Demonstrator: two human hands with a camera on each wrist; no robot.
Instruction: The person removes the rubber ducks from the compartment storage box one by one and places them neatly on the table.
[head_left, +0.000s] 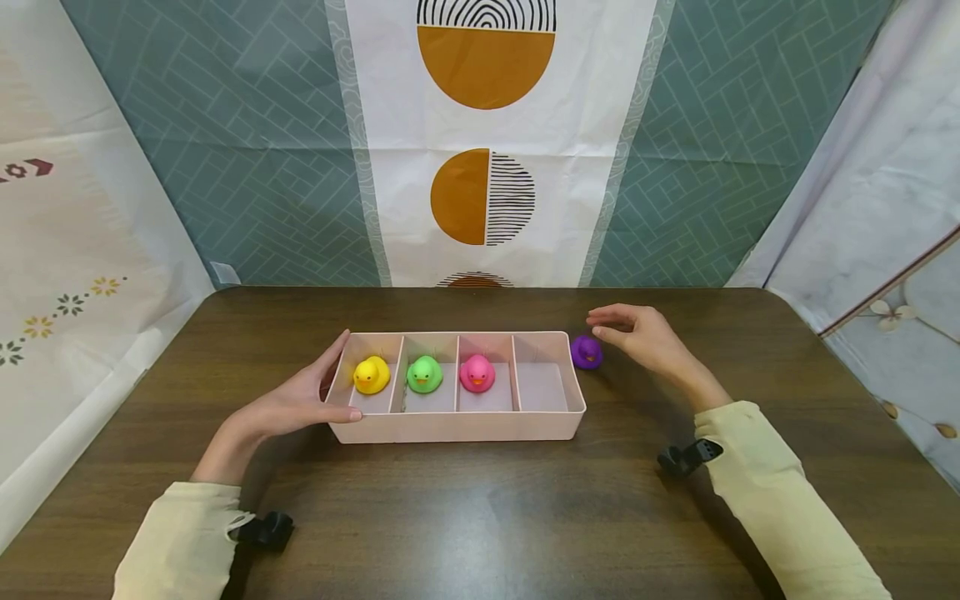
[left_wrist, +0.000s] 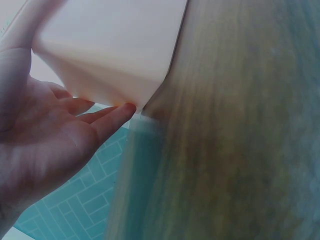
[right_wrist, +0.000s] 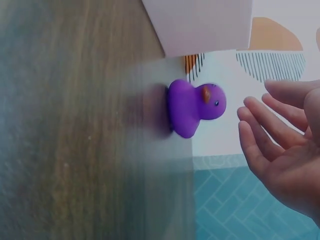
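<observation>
A pale pink divided box (head_left: 457,428) stands on the table. Its compartments hold, from the left, a yellow rubber duck (head_left: 371,375), a green rubber duck (head_left: 424,375) and a pink rubber duck (head_left: 477,373); the rightmost compartment has nothing in it. My left hand (head_left: 300,400) grips the box's left end, thumb along the front wall and fingers around the end wall. Outside the box, by its right end, a purple rubber duck (right_wrist: 187,107) sits upright on the table. Just above and right of that duck hovers my right hand (head_left: 637,337), fingers relaxed and apart from it.
The dark wooden table (head_left: 450,517) reaches back to a wall covered in teal and white patterned cloth (head_left: 390,192). White curtains (head_left: 862,208) hang at both sides. Each wrist wears a black camera (head_left: 690,457).
</observation>
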